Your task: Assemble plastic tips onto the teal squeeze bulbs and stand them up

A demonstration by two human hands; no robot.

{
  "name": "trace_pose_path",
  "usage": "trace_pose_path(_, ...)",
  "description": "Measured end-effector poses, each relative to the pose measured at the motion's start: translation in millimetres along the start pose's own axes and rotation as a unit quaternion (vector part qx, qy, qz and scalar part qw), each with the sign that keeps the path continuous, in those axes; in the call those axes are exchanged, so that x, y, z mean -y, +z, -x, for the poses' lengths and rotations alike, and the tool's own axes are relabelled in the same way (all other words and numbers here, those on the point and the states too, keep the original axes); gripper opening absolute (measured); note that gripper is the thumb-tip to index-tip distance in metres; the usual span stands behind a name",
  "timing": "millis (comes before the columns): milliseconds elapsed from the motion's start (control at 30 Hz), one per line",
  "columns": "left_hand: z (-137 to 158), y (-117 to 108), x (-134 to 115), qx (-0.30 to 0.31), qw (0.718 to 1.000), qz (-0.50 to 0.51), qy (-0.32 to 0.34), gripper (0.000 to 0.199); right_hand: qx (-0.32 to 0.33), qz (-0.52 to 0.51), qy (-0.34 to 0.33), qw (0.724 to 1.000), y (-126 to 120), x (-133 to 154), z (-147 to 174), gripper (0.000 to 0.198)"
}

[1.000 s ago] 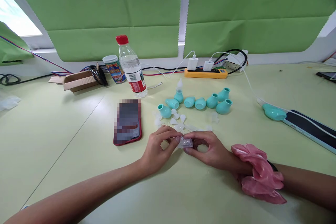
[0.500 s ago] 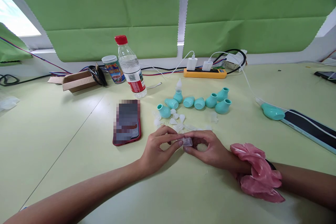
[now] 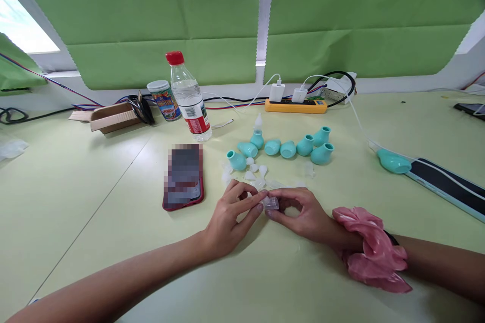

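Observation:
Between the fingertips of both hands is a small clear plastic tube (image 3: 271, 204), lying roughly sideways just above the table. My left hand (image 3: 235, 217) pinches its left end, which the fingers partly hide. My right hand (image 3: 299, 212), with a pink scrunchie (image 3: 373, 250) at the wrist, grips it between thumb and forefinger. Just beyond the hands lie several small translucent white pieces (image 3: 262, 170), some cone-shaped. Behind these stand and lie several turquoise rubber bulbs (image 3: 288, 149); one bulb (image 3: 257, 139) has a clear pointed tip (image 3: 258, 122) on top.
A phone (image 3: 185, 176) lies left of the hands. Further back are a water bottle (image 3: 191, 103), a can (image 3: 164, 101), a cardboard box (image 3: 115, 118) and an orange power strip (image 3: 295, 106) with chargers. At right, another bulb (image 3: 394, 161) touches a blue-edged device (image 3: 447, 184) crossed by a white cable.
My left index finger and thumb have shifted slightly at the tube's left end. Both hands stay in nearly the same place, and the other objects have not moved.

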State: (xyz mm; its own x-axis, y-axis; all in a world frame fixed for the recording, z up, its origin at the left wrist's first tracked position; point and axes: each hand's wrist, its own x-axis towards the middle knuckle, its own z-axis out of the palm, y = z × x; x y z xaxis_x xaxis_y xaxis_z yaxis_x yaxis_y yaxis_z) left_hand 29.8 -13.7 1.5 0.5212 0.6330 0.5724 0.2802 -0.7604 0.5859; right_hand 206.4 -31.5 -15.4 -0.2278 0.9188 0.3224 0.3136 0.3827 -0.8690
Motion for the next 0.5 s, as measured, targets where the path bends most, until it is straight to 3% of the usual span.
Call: trace_pose_path(500,0.6,-1.8,-1.8,0.041,0.999,-0.022,0.024,0.04,0.007,-0.039,0.03,0.999,-0.7,2.1,-2.7,0.026)
